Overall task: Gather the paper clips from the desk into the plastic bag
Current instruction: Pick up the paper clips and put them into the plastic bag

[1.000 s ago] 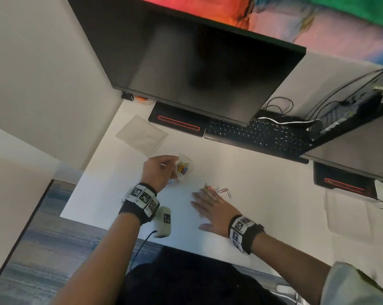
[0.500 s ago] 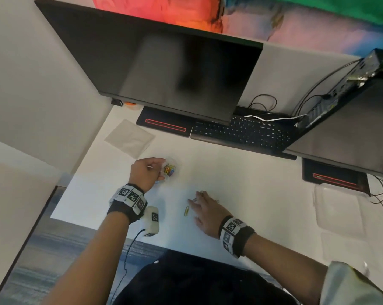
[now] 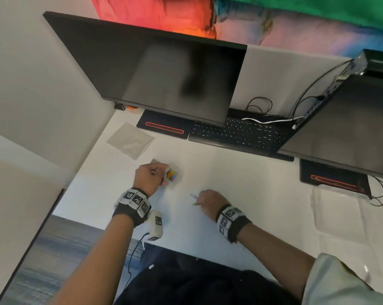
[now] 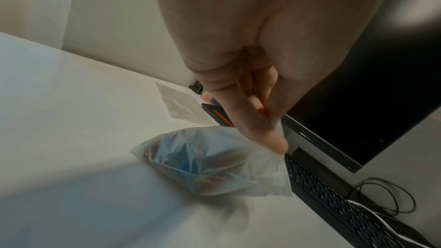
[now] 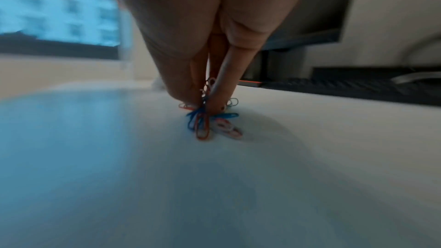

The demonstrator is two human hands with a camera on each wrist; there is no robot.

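Pinching a small cluster of paper clips point(image 5: 210, 120) against the counter point(image 3: 241, 177) with our right hand point(image 3: 210, 202): the right wrist view shows thumb and fingers closed together on blue, orange and white clips, the lowest ones touching or just above the surface. Blur prevents a count.

Our left hand point(image 3: 149, 176) holds the plastic bag point(image 4: 210, 159) by its top edge, thumb and fingers clamped on the film. The bag bottom rests on the counter, well to the left of the right hand, and coloured clips already sit inside.

In the head view, one pale loose clip point(image 3: 194, 196) lies on the counter just beside the right hand's fingertips. A yellowish item point(image 3: 196, 204) lies near it, partly under the hand; probably another clip, not certain.

Step in hand, our judgement: lift this cluster and carry it to the bag.

Notes for doing it well:
- Squeeze firmly before lifting; the clips look loosely tangled, and the dangling ones could drop.
- Lift straight up, then travel left, staying low over the counter so any dropped clip lands close.
- The bag mouth appears pinched together in the left wrist view. Spread it with the left fingers before the right hand arrives.
- Release only once the fingertips are inside the mouth.
- Return for the loose clip afterwards.
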